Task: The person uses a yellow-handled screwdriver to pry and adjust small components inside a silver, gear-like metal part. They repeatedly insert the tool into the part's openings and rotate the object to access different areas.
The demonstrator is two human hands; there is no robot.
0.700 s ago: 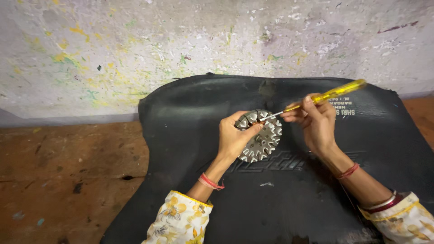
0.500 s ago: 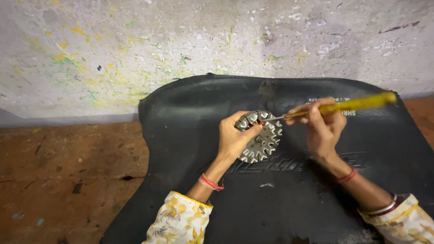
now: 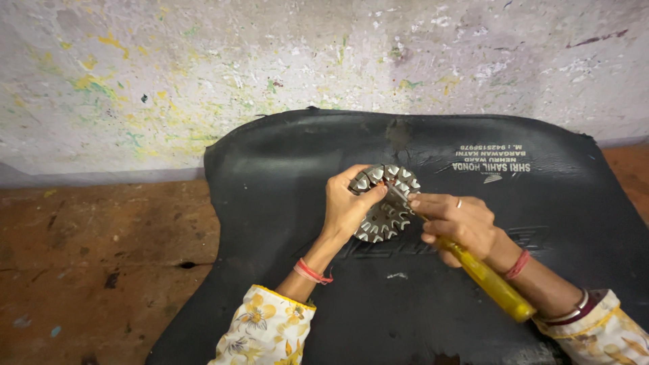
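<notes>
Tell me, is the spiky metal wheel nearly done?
Done: the toothed wheel lies on the black mat. In hand: the left hand steadies it; the right hand works a yellow-handled screwdriver at its middle. Left: cannot tell; nothing has come off.

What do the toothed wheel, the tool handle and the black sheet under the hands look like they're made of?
Toothed wheel: looks like bare steel, grey with bright worn teeth, held by the left hand.
Tool handle: likely clear yellow plastic, glossy and see-through, gripped by the right hand.
Black sheet: probably rubber or moulded plastic, matte with a dull sheen and curved edges; the look leaves it open.
</notes>
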